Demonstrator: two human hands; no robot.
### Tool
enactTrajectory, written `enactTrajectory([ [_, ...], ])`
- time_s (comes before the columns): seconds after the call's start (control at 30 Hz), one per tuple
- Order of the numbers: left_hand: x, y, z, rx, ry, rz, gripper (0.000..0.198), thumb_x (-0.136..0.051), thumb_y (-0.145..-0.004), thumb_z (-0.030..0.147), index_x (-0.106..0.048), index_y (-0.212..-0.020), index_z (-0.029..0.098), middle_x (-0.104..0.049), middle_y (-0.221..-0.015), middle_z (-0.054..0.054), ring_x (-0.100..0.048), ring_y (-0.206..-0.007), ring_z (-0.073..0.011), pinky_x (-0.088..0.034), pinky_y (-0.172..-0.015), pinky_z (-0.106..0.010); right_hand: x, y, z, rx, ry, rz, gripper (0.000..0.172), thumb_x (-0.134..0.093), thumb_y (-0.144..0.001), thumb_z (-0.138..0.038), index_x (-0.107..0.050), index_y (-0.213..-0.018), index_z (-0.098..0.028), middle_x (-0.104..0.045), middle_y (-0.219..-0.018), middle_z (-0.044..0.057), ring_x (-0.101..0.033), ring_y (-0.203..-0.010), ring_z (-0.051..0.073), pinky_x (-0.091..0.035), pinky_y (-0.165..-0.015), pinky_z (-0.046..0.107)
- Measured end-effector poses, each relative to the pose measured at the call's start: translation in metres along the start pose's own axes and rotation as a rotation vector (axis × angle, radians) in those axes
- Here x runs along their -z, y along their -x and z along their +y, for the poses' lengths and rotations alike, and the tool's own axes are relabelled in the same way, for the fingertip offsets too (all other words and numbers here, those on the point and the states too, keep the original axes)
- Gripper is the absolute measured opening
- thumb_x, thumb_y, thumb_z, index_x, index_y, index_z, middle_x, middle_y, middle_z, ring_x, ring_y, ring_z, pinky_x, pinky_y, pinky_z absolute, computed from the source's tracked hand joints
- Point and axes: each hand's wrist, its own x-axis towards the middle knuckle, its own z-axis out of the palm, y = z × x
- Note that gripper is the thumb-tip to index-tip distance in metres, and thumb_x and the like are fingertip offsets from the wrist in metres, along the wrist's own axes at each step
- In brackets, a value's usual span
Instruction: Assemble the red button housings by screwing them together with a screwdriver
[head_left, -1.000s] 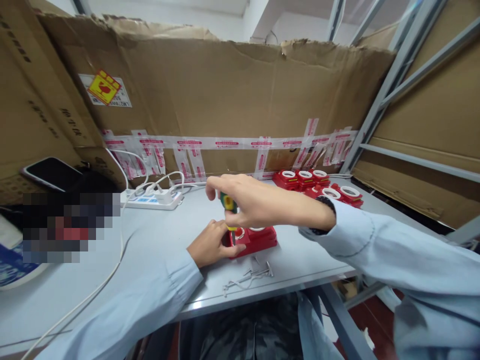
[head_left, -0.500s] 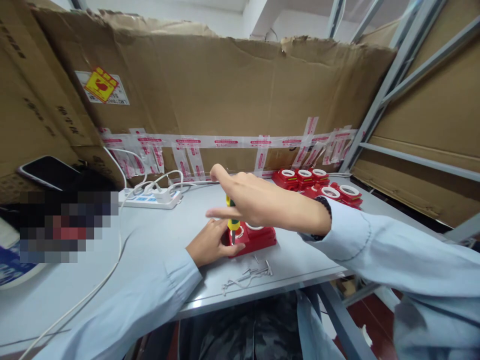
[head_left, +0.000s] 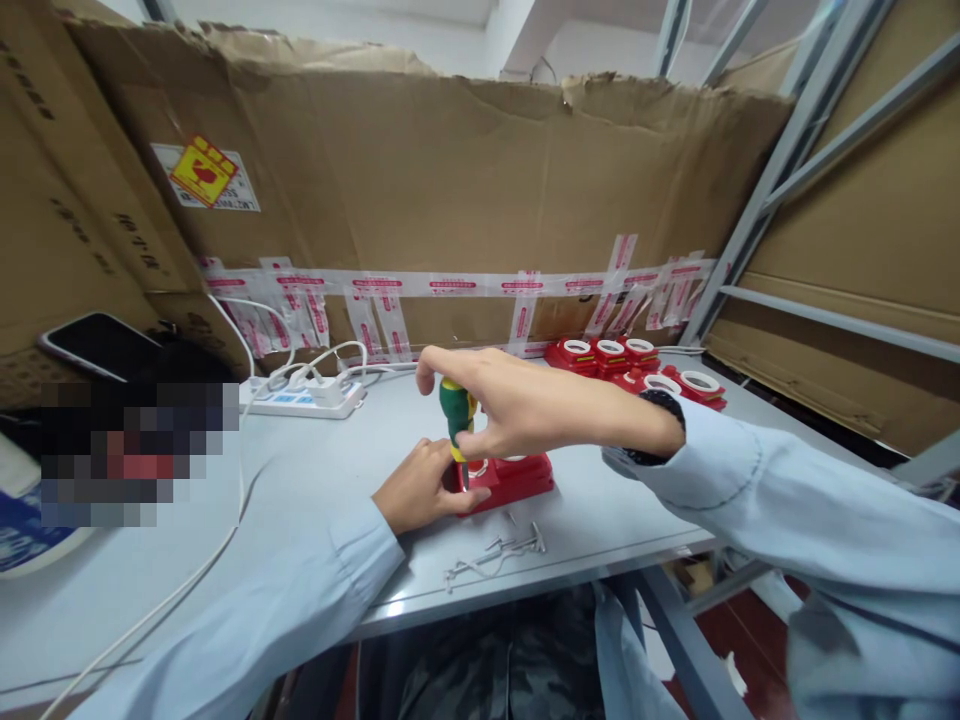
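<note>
My right hand (head_left: 499,400) is closed round a screwdriver (head_left: 456,412) with a green and yellow handle. The screwdriver stands nearly upright, its metal shaft pointing down at the left end of a red plastic housing (head_left: 517,482). My left hand (head_left: 424,488) grips that same end, thumb along the front side and fingers behind. A white ring on the housing is partly hidden under my right hand. In front of it, several loose screws (head_left: 502,548) lie scattered near the table's front edge. The screwdriver's very tip is hard to make out.
More red housings with white rings (head_left: 697,384) stand at the back right. A white power strip (head_left: 307,398) with plugs and cables lies at the back left, near a phone (head_left: 101,345). A tall cardboard sheet (head_left: 450,180) walls the table's back; a metal frame (head_left: 750,220) rises at right.
My right hand has turned on the screwdriver; its fingers now curl round the handle, where they were stretched out before. My left hand and the red housing stay put.
</note>
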Motion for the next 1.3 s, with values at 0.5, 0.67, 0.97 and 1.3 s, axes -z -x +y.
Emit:
enactTrajectory([
  [0.5, 0.012, 0.011, 0.004, -0.245, 0.055, 0.214, 0.041, -0.063, -0.076, 0.029, -0.050, -0.113, 0.018, -0.053, -0.103, -0.008, -0.051, -0.095, -0.0234, -0.043, -0.087, -0.038, -0.007, 0.002, 0.005, -0.095, -0.140, 0.121, 0.040, -0.058, -0.066, -0.017, -0.036, -0.099, -0.021, -0.045, -0.065, -0.007, -0.040, -0.055, 0.010, -0.029, -0.049, 0.022],
  [0.67, 0.015, 0.012, 0.007, -0.267, 0.052, 0.185, 0.014, -0.058, -0.077, 0.020, -0.058, -0.090, 0.019, -0.059, -0.096, -0.005, -0.055, -0.090, -0.0211, -0.042, -0.082, -0.034, -0.007, 0.004, 0.006, -0.094, -0.152, 0.137, 0.042, -0.059, -0.066, -0.016, -0.036, -0.101, -0.021, -0.046, -0.066, -0.007, -0.040, -0.056, 0.009, -0.029, -0.051, 0.023],
  [0.97, 0.015, 0.009, -0.003, -0.281, 0.047, 0.096, 0.011, -0.050, -0.088, 0.027, -0.055, -0.083, 0.018, -0.062, -0.078, -0.002, -0.055, -0.073, -0.0162, -0.042, -0.071, -0.030, -0.004, 0.007, 0.011, -0.100, -0.204, 0.213, 0.033, -0.054, -0.074, -0.014, -0.041, -0.103, -0.019, -0.050, -0.069, -0.005, -0.044, -0.060, 0.010, -0.034, -0.056, 0.024],
  [1.3, 0.023, 0.013, 0.016, -0.220, 0.175, 0.212, 0.016, -0.059, -0.085, 0.032, -0.064, -0.081, 0.017, -0.070, -0.072, -0.003, -0.061, -0.063, -0.0129, -0.044, -0.059, -0.025, 0.025, 0.032, 0.023, -0.171, -0.284, 0.644, 0.024, -0.054, -0.082, -0.029, -0.045, -0.102, -0.021, -0.049, -0.082, -0.001, -0.050, -0.072, 0.012, -0.044, -0.064, 0.029],
])
